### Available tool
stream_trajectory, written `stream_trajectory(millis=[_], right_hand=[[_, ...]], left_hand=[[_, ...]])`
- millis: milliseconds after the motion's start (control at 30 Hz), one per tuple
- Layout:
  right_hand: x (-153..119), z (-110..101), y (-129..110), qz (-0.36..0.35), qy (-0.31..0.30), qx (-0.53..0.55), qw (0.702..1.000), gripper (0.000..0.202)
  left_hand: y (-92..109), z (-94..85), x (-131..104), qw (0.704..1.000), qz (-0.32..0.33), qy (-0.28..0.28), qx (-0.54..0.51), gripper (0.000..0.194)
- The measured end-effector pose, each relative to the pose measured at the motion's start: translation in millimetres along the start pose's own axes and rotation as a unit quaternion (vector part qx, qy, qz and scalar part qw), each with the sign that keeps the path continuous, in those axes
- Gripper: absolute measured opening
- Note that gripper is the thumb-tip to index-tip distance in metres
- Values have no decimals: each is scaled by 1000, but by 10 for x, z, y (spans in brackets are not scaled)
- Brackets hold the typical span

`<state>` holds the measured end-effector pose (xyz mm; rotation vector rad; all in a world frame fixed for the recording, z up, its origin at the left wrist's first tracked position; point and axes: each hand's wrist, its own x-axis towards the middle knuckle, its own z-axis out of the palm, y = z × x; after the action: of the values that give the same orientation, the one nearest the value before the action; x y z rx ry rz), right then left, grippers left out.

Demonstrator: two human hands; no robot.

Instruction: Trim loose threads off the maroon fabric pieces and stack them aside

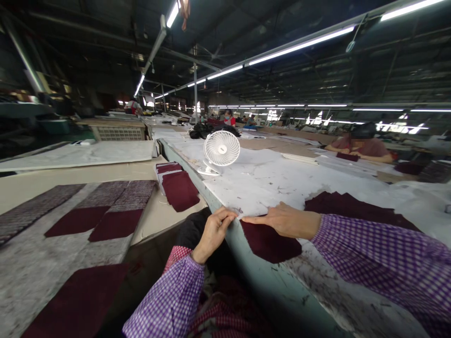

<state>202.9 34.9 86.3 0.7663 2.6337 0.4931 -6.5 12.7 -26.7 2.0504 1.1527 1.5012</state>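
Observation:
A dark maroon fabric piece [273,241] lies at the table's edge and partly overhangs it. My right hand [287,220] reaches over it from the right, index finger stretched along its upper edge to the left corner. The thumb is hidden, and the hand appears to grip the fabric there. My left hand [213,232] is pinched closed at that corner, fingertips almost meeting the right index finger. A tiny whitish bit shows between the fingertips; what the left hand pinches is too small to name. More maroon fabric pieces [355,206] lie in a spread pile beyond my right forearm.
A white clip fan [221,149] stands on the white-covered table [260,180]. To the left, a stack of maroon pieces [180,190] rests on a lower board, near two-tone fabric panels [116,225]. A co-worker [366,143] sits across at right.

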Motion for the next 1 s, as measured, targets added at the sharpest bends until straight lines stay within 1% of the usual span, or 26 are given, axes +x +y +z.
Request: stream_trajectory(millis=[67,133,200,300,333,367,433,500,567,600,667,733,833,933,1000], right_hand=[[4,38,-38,7,19,-4,1000,74],[-4,86,-79,20,32,-10,999,70],[-24,134,-105,36,40,-15,998,65],[-70,178,-97,84,63,9,994,54],[-85,182,-81,104,69,28,992,50],[-97,181,-58,121,73,54,988,47],[-101,179,8,138,76,122,980,47],[-76,195,90,137,70,214,965,48],[-42,229,167,136,65,310,939,39],[-35,246,200,141,68,340,927,31],[-77,263,271,157,76,361,916,20],[-226,260,376,182,79,347,917,15],[-634,283,625,255,74,320,910,15],[-1078,422,890,379,59,278,881,20],[-1281,566,1005,451,51,257,854,35]], left_hand=[[37,0,-23,999,-1,33,34,27],[121,18,-37,993,23,46,104,29],[210,53,-45,982,62,20,177,35],[264,109,-84,958,119,-55,254,43],[250,121,-106,950,133,-72,274,45],[219,127,-128,943,142,-76,291,46],[119,127,-152,931,158,-61,323,45],[-1,132,-137,922,185,-50,335,44],[-102,154,-112,923,201,-41,326,44],[-141,167,-107,927,204,-30,314,43],[-203,182,-117,940,192,-10,283,44],[-260,163,-148,955,162,4,249,47],[-349,72,-203,968,102,5,228,48],[-421,-12,-262,971,66,-9,229,49],[-447,-25,-310,973,45,-11,226,48]])
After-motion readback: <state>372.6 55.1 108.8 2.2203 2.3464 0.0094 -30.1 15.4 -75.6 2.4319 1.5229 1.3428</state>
